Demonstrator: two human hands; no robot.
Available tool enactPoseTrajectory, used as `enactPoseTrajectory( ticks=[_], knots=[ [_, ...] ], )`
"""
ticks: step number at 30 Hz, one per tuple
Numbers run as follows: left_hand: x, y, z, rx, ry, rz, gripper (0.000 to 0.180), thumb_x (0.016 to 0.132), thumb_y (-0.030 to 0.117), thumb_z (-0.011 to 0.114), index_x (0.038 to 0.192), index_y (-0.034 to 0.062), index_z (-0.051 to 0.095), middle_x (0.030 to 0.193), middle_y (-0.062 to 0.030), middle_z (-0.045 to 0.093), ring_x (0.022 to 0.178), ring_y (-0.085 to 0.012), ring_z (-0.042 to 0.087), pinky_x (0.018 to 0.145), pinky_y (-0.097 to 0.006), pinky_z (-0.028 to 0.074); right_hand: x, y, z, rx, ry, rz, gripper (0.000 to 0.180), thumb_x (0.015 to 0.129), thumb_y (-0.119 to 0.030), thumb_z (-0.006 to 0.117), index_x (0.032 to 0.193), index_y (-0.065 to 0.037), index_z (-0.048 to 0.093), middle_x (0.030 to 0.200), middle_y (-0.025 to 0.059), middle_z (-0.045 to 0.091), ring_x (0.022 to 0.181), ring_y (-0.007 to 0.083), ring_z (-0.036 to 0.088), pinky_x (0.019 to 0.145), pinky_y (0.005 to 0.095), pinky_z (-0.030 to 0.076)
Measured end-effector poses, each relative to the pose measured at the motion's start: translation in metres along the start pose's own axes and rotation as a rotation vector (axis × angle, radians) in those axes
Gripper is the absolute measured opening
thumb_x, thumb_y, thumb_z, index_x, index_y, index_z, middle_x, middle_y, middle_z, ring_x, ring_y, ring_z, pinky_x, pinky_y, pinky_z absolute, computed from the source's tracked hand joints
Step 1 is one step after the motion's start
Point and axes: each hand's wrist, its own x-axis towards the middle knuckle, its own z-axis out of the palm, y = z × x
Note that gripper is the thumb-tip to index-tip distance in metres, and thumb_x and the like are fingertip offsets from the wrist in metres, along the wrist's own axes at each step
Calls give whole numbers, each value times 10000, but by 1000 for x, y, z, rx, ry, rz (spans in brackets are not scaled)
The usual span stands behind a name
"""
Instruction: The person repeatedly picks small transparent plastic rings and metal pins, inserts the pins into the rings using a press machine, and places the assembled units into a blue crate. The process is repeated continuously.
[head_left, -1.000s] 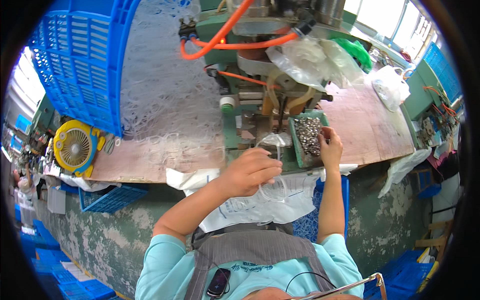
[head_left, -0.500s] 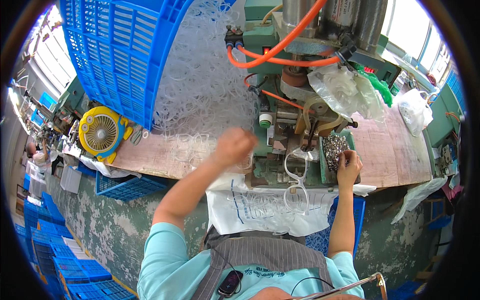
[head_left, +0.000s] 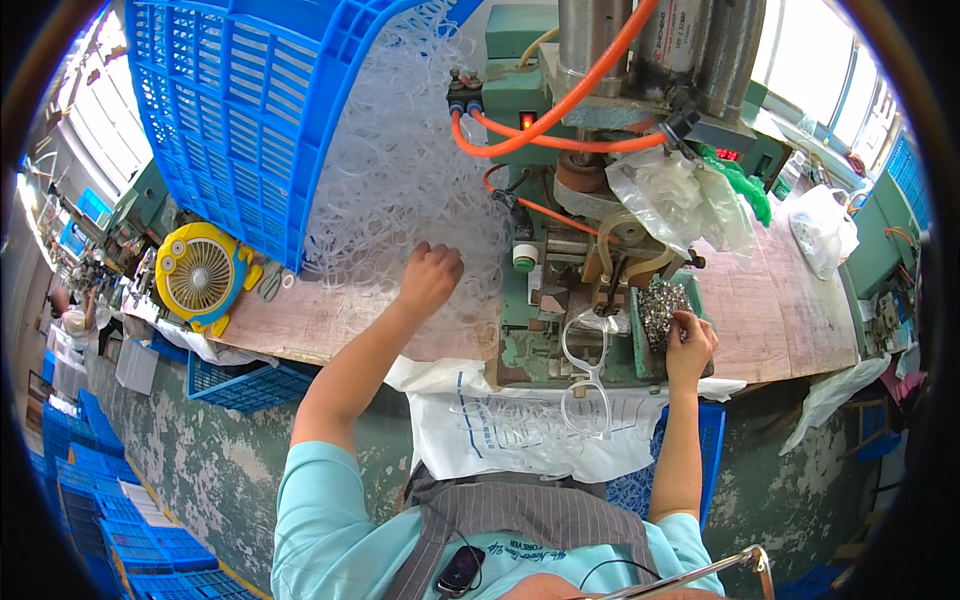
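Observation:
My left hand [head_left: 432,280], fingers curled, is at the near edge of a heap of clear plastic eyeglass frames [head_left: 400,170]; whatever is in its fingers cannot be made out. My right hand [head_left: 691,350] pinches at the small shiny metal parts [head_left: 660,305] in a green tray [head_left: 640,350]; anything between the fingertips is too small to name. Between my hands, one clear eyeglass frame [head_left: 594,376] hangs by the fixture of a green press machine [head_left: 520,350], its lower lens rim over a white cloth. Neither hand touches it.
A blue crate [head_left: 230,120] lies tipped at the back left, beside the heap. A yellow fan [head_left: 202,280] and scissors [head_left: 270,283] stand left on the wooden table. Orange hoses [head_left: 560,135] loop across the machine. A white cloth [head_left: 440,430] with more frames spans my lap.
My left hand has moved left and slightly away, onto the frame heap. My right hand stays at the tray of metal parts, its fingers drawn together. The view has shifted slightly.

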Motion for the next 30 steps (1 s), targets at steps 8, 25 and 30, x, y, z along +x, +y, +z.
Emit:
enactPoseTrajectory(
  ticks=[8, 25, 30],
  knots=[
    [-2, 15, -57, -134, 287, -271, 38, 790, 110, 634, 814, 95, 609, 1008, -75, 628, 960, -245, 574, 906, -433, 397, 6, -11, -7, 16, -17, -77, 117, 734, -65, 710, 823, -140, 698, 836, 15, 680, 853, 245, 609, 810, 376, 437],
    [54, 134, -150, -1105, 524, 209, 251, 864, 268, 674, 1036, 86, 668, 1057, -91, 672, 854, -254, 632, 845, -426, 485, 7, -148, -33, 657, -159, 189, 293, 707, -16, 756, 985, -55, 673, 845, 68, 672, 806, 193, 594, 800, 316, 444],
    [46, 137, -146, -1121, 511, 220, 275, 833, 257, 697, 1043, 82, 660, 1075, -97, 663, 863, -262, 625, 838, -423, 488, 14, -154, -26, 869, -196, 339, 394, 689, -14, 767, 1054, -39, 619, 781, 53, 667, 797, 155, 601, 800, 313, 448]
  ],
)
